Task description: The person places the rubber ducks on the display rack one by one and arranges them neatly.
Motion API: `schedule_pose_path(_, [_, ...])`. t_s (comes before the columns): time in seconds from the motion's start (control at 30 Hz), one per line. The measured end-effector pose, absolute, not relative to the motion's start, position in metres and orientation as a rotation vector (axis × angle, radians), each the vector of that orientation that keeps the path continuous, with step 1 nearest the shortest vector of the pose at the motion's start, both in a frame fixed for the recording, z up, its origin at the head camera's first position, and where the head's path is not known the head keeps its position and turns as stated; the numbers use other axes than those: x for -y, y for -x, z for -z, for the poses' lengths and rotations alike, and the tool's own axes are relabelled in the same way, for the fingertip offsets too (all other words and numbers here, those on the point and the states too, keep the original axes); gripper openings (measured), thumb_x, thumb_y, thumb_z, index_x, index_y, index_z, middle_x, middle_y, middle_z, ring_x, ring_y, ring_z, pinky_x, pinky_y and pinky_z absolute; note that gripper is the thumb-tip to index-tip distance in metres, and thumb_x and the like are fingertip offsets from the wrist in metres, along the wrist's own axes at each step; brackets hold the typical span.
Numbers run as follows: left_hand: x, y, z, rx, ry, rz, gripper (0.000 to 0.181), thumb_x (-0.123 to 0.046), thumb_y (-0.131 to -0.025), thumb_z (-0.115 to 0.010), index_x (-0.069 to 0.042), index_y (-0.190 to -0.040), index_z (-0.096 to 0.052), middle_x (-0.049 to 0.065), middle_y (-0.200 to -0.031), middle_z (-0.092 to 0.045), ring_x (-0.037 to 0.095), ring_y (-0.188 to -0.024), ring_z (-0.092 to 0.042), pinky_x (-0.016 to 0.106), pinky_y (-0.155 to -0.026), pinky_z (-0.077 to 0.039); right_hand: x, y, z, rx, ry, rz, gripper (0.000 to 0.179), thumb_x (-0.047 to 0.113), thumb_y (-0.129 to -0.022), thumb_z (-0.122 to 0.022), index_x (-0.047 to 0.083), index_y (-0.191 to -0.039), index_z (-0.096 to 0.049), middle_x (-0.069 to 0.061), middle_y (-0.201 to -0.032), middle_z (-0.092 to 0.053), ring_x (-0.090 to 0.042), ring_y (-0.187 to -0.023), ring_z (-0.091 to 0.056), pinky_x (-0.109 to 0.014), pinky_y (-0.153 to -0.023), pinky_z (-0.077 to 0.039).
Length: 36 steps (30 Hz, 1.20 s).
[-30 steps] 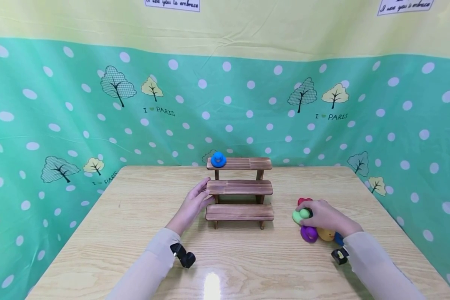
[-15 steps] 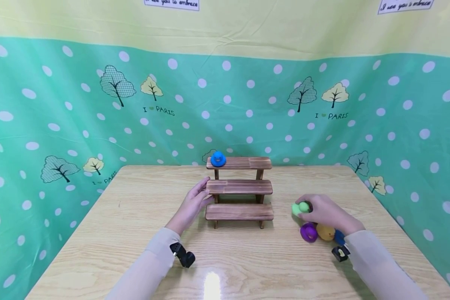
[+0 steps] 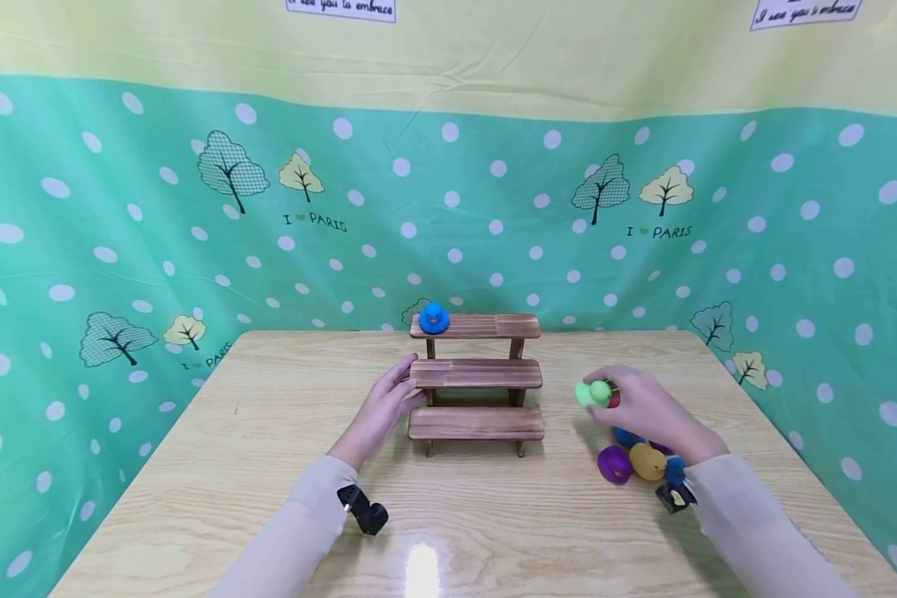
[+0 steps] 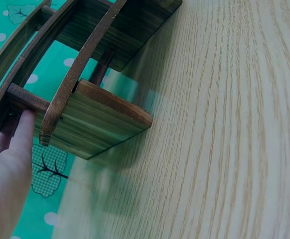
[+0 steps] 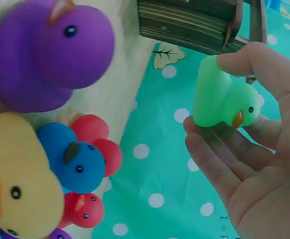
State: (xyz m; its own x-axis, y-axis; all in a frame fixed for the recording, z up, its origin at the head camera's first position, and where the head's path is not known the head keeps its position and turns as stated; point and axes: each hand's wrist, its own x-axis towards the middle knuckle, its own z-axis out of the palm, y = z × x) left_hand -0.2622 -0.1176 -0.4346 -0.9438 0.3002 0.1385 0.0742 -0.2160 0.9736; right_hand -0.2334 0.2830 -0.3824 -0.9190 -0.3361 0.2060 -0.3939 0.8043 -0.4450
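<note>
My right hand pinches a light green rubber duck between thumb and fingers, raised above the table to the right of a three-tier wooden display stand. In the right wrist view the duck appears tipped on its side. My left hand holds the left end of the stand's middle tier; part of its fingers is hidden behind the wood in the left wrist view. On the top tier, at the left end, sits a blue rubber duck.
Below my right hand lies a cluster of rubber ducks: a purple duck, a yellow duck, blue ones and red ones. A polka-dot cloth hangs behind the wooden table.
The green duck has come up off the cluster in my right hand, moving slightly left and away from me, uncovering ducks beneath. My left hand and the stand stay put.
</note>
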Motion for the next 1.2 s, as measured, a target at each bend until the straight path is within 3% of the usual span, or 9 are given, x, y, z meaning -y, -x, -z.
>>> schedule_pose_path(0.3, [0.117,0.261,0.434,-1.859,-0.445,-2.301,0.054,-0.004,-0.107,-0.036,0.004,-0.157,-0.018,0.026,-0.16,-0.018,0.04,-0.144,-0.027,0.049,-0.117,-0.033,-0.275,0.234,0.373,2.821,-0.548,-0.764,0.043,0.018,-0.084,-0.079,0.004,-0.123,-0.066,-0.012,-0.113,-0.067,-0.026,-0.09,-0.061,-0.036,-0.074,-0.057])
schedule_pose_path(0.57, [0.116,0.261,0.433,-1.86,-0.439,-2.3,0.055,-0.005,-0.107,-0.037,0.003,-0.158,-0.018,0.024,-0.162,-0.014,0.038,-0.146,-0.025,0.048,-0.117,-0.034,-0.262,0.241,0.364,2.687,-0.63,-0.748,0.043,0.016,-0.084,-0.08,0.003,-0.122,-0.067,-0.014,-0.117,-0.067,-0.027,-0.097,-0.062,-0.046,-0.08,-0.058])
schedule_pose_path(0.87, [0.116,0.259,0.433,-1.876,-0.413,-2.305,0.054,-0.005,-0.107,-0.038,0.002,-0.157,-0.02,0.023,-0.161,-0.017,0.038,-0.145,-0.028,0.046,-0.116,-0.036,-0.237,0.248,0.354,2.609,-0.641,-0.768,0.043,0.019,-0.082,-0.082,0.007,-0.121,-0.069,-0.01,-0.116,-0.067,-0.025,-0.097,-0.059,-0.04,-0.079,-0.053])
schedule_pose_path(1.07, [0.116,0.259,0.433,-1.87,-0.408,-2.308,0.054,-0.006,-0.107,-0.039,0.001,-0.158,-0.021,0.022,-0.161,-0.017,0.038,-0.145,-0.028,0.047,-0.116,-0.035,-0.218,0.257,0.35,2.56,-0.632,-0.799,0.042,0.019,-0.082,-0.081,0.006,-0.119,-0.07,-0.008,-0.109,-0.068,-0.024,-0.089,-0.058,-0.036,-0.073,-0.05])
schedule_pose_path(1.2, [0.117,0.259,0.433,-1.867,-0.419,-2.309,0.054,-0.006,-0.107,-0.039,0.001,-0.158,-0.02,0.022,-0.162,-0.014,0.037,-0.146,-0.025,0.05,-0.117,-0.033,-0.205,0.264,0.347,2.506,-0.602,-0.848,0.04,0.024,-0.082,-0.081,0.006,-0.117,-0.07,-0.006,-0.107,-0.068,-0.023,-0.092,-0.061,-0.037,-0.076,-0.052])
